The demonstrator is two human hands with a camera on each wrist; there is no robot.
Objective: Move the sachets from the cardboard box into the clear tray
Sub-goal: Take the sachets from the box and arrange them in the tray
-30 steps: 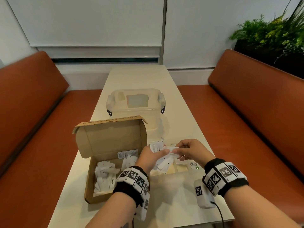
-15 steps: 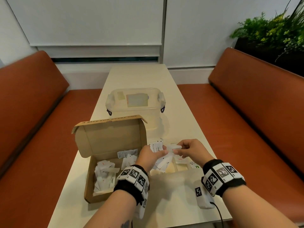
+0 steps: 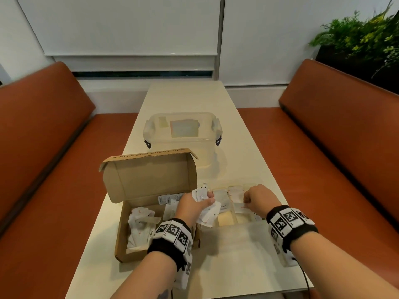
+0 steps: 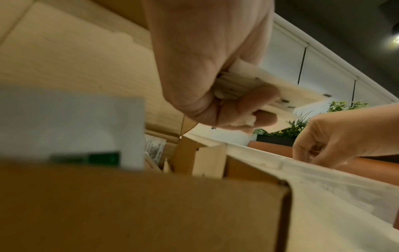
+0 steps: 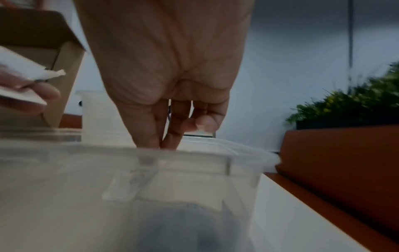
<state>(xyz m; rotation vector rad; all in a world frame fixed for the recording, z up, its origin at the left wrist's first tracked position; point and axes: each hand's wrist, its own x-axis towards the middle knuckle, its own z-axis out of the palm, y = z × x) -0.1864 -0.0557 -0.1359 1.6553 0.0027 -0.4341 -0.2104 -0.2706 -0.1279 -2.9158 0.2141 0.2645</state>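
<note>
An open cardboard box sits at the near left of the table, with several white sachets loose inside. Right beside it stands the clear tray, divided into compartments. My left hand grips a bundle of sachets over the seam between box and tray; the left wrist view shows that hand curled round the stack. My right hand reaches down into the tray's right part, fingers curled, pinching one sachet. In the right wrist view its fingertips dip behind the tray rim.
A lidded clear container stands behind the box's raised lid. Orange benches run along both sides of the narrow table. A planter with green plants is at the far right. The table's near edge is just under my wrists.
My right hand, which was pinching a sachet at the left hand's bundle, has moved right and down into the tray. The left hand stays in place with the bundle.
</note>
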